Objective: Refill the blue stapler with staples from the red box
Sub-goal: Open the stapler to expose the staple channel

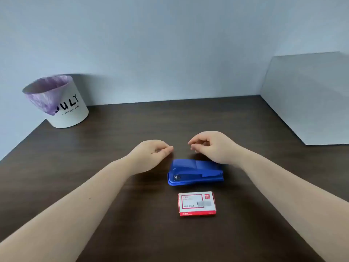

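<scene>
Hands (153, 151) (211, 146) hover loosely curled, empty, above centre-frame stapler (195, 172); box (197, 203) stays closed; a careless opening could spill staples.

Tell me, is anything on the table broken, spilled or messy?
Nothing stands out. The blue stapler lies closed on the table, and the red box sits shut just in front of it. Both hands are empty. The white bin stands upright with its purple liner folded over the rim.
</scene>
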Motion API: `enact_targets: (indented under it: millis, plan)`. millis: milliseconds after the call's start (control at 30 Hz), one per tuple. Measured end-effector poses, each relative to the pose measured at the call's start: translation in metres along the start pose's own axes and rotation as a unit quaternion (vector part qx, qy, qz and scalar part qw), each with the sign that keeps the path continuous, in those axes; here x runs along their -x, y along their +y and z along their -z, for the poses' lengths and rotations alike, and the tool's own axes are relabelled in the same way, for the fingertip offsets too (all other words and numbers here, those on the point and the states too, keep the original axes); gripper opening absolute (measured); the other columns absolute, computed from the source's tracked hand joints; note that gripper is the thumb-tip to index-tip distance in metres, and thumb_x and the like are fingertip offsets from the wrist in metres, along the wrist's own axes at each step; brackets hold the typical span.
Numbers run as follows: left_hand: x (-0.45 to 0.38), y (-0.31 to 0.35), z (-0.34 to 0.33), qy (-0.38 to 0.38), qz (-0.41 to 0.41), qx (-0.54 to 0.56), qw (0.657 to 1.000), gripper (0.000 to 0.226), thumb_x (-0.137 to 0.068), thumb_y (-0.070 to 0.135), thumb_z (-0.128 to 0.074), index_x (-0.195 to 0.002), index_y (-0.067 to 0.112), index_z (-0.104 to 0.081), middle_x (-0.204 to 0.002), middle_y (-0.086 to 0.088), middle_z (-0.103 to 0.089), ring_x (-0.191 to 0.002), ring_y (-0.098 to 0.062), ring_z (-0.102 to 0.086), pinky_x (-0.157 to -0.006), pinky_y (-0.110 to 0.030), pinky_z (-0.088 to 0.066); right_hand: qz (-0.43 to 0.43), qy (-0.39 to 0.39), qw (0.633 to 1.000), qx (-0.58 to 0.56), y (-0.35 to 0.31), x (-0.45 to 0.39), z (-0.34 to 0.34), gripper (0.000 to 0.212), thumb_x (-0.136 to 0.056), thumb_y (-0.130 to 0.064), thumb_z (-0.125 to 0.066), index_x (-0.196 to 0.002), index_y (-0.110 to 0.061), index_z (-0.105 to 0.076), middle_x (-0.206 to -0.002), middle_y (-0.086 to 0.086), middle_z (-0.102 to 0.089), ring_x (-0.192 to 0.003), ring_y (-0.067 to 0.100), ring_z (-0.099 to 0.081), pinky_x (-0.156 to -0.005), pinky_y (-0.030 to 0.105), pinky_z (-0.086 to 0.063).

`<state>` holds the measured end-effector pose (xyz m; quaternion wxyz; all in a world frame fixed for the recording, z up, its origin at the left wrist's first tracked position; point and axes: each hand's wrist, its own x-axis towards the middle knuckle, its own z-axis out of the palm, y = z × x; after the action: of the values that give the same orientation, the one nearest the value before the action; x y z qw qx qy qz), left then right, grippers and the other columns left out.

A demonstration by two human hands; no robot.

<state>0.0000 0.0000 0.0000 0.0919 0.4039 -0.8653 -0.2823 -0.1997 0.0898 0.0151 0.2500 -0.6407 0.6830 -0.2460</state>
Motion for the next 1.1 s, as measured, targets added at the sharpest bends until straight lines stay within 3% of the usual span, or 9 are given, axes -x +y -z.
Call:
enact_targets:
  millis: [133, 267, 433, 500, 600, 733, 867, 1000, 1100]
  plan:
    - [0.021, -0.007, -0.017, 0.049, -0.023, 0.017, 0.998, 0.028, -0.093, 0.033, -0.044, -0.107, 0.023, -0.066, -0.111, 0.005, -0.068, -0.106, -0.013, -0.058, -0.100, -0.035, -0.042, 0.043, 0.042, 0.998, 0.001, 0.003, 0.018, -0.011, 0.023, -0.093, -0.023, -0.051, -0.107, -0.015, -0.068, -0.103, 0.001, -0.071, -0.096, 0.016, -0.064, -0.090, 0.028, -0.047]
    - [0.049, -0.002, -0.033, 0.061, -0.042, 0.029, 0.997, 0.027, -0.093, 0.029, -0.044, -0.115, 0.028, -0.061, -0.116, 0.009, -0.065, -0.110, -0.011, -0.056, -0.100, -0.031, -0.040, 0.067, 0.086, 0.994, 0.014, -0.005, 0.045, -0.019, 0.032, -0.094, -0.033, -0.048, -0.106, -0.013, -0.069, -0.104, 0.001, -0.068, -0.097, 0.017, -0.058, -0.083, 0.027, -0.041]
    - [0.077, 0.009, -0.045, 0.054, -0.062, 0.009, 0.997, 0.033, -0.085, 0.030, -0.058, -0.118, 0.029, -0.058, -0.119, 0.009, -0.065, -0.111, -0.009, -0.057, -0.100, -0.031, -0.042, 0.081, 0.056, 0.994, 0.049, -0.015, 0.065, -0.029, 0.049, -0.084, -0.040, -0.063, -0.127, -0.019, -0.055, -0.119, 0.001, -0.064, -0.109, 0.017, -0.057, -0.096, 0.030, -0.043]
    - [0.077, 0.010, -0.048, 0.068, -0.068, -0.017, 0.995, 0.034, -0.081, 0.037, -0.061, -0.114, 0.033, -0.059, -0.114, 0.011, -0.067, -0.106, -0.008, -0.059, -0.095, -0.030, -0.045, 0.091, 0.038, 0.990, 0.099, -0.017, 0.062, -0.032, 0.056, -0.082, -0.040, -0.064, -0.131, -0.020, -0.049, -0.116, -0.003, -0.060, -0.107, 0.016, -0.055, -0.092, 0.028, -0.041]
    - [0.072, 0.008, -0.052, 0.121, -0.053, -0.024, 0.991, 0.029, -0.079, 0.046, -0.059, -0.107, 0.041, -0.061, -0.107, 0.017, -0.069, -0.101, -0.007, -0.060, -0.089, -0.032, -0.048, 0.102, 0.058, 0.986, 0.122, -0.020, 0.055, -0.038, 0.041, -0.082, -0.037, -0.064, -0.118, -0.017, -0.057, -0.099, -0.004, -0.059, -0.091, 0.017, -0.053, -0.078, 0.028, -0.040]
    - [0.068, 0.003, -0.054, 0.132, -0.048, -0.030, 0.990, 0.029, -0.077, 0.050, -0.058, -0.106, 0.044, -0.061, -0.107, 0.022, -0.068, -0.102, -0.003, -0.059, -0.089, -0.030, -0.048, 0.117, 0.084, 0.985, 0.095, -0.019, 0.048, -0.041, 0.025, -0.084, -0.029, -0.063, -0.101, -0.010, -0.062, -0.094, 0.005, -0.064, -0.085, 0.023, -0.058, -0.073, 0.032, -0.042]
    - [0.062, -0.002, -0.054, 0.145, -0.047, -0.043, 0.987, 0.034, -0.076, 0.052, -0.059, -0.108, 0.039, -0.063, -0.109, 0.019, -0.069, -0.103, -0.007, -0.060, -0.088, -0.028, -0.047, 0.130, 0.151, 0.980, 0.023, -0.020, 0.057, -0.018, 0.026, -0.081, -0.029, -0.068, -0.100, -0.013, -0.063, -0.094, 0.002, -0.066, -0.084, 0.019, -0.060, -0.075, 0.029, -0.045]
    - [0.061, -0.005, -0.055, 0.141, -0.050, -0.035, 0.988, 0.034, -0.075, 0.053, -0.059, -0.104, 0.036, -0.064, -0.104, 0.015, -0.071, -0.097, -0.010, -0.062, -0.079, -0.025, -0.044, 0.117, 0.143, 0.982, 0.031, -0.013, 0.073, 0.018, 0.033, -0.076, -0.031, -0.074, -0.103, -0.016, -0.066, -0.094, -0.005, -0.067, -0.085, 0.011, -0.061, -0.074, 0.018, -0.047]
    - [0.061, -0.005, -0.055, 0.135, -0.056, -0.032, 0.989, 0.030, -0.077, 0.050, -0.060, -0.102, 0.034, -0.065, -0.101, 0.014, -0.071, -0.096, -0.010, -0.061, -0.076, -0.023, -0.040, 0.089, 0.137, 0.987, 0.008, -0.003, 0.081, 0.040, 0.032, -0.072, -0.032, -0.077, -0.099, -0.018, -0.067, -0.094, -0.004, -0.071, -0.086, 0.013, -0.065, -0.078, 0.024, -0.049]
